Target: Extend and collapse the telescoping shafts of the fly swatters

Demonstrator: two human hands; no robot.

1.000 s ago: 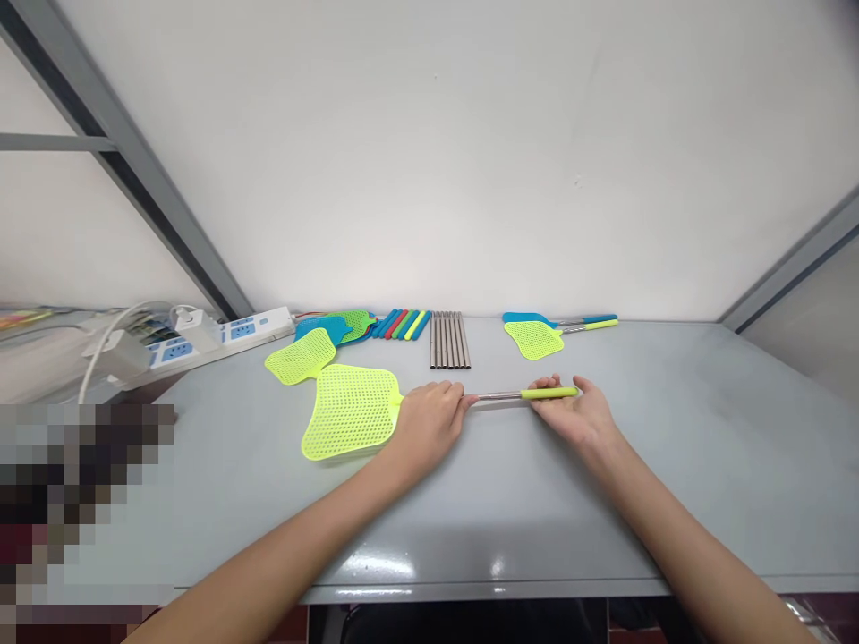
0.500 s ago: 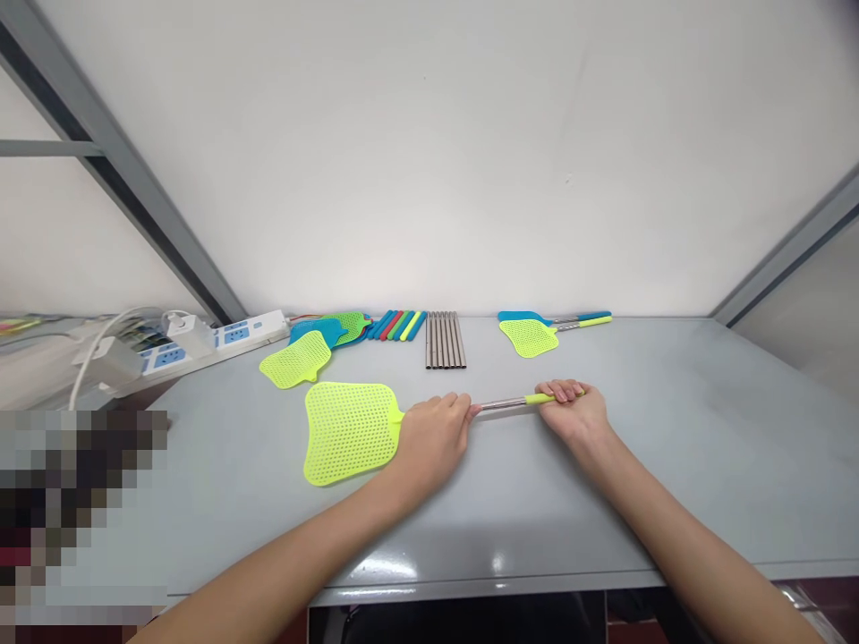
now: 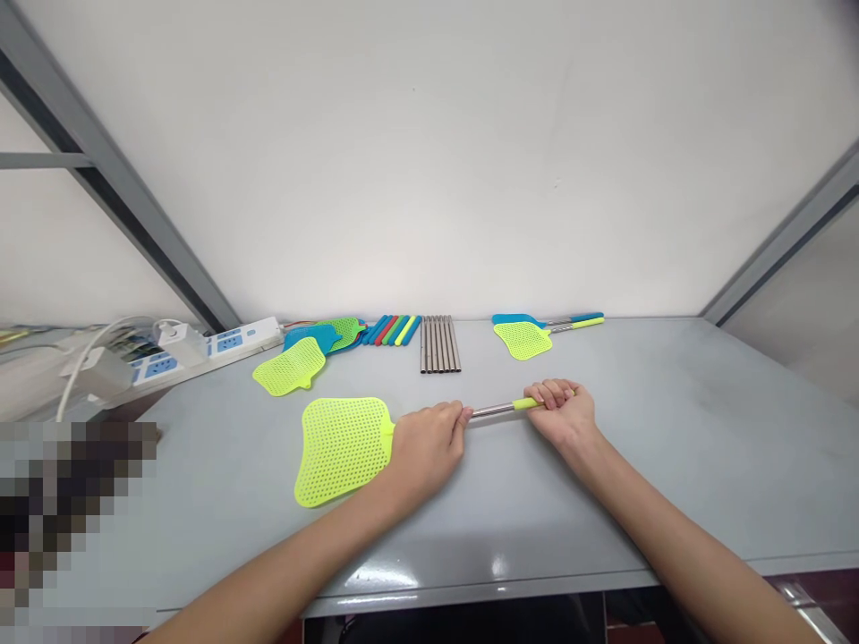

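Observation:
A yellow-green fly swatter (image 3: 344,449) lies across both my hands, its perforated head to the left over the table. My left hand (image 3: 430,444) is closed round the metal rod just behind the head and hides part of it. A short stretch of bare rod shows between the hands. At the other end, my right hand (image 3: 562,411) is wrapped palm-up round the yellow-green handle grip (image 3: 525,404).
Along the back of the grey table (image 3: 221,501) lie loose swatter heads (image 3: 290,367), coloured handle grips (image 3: 395,330), several metal tubes (image 3: 440,345) and two swatters with rods and grips (image 3: 523,341). White power strips (image 3: 201,353) with plugs stand at the left. A wall rises behind.
The swatter's head has tilted down a little at the left. Both hands keep their hold, and the bare rod between them looks slightly shorter. The whole view has shifted slightly.

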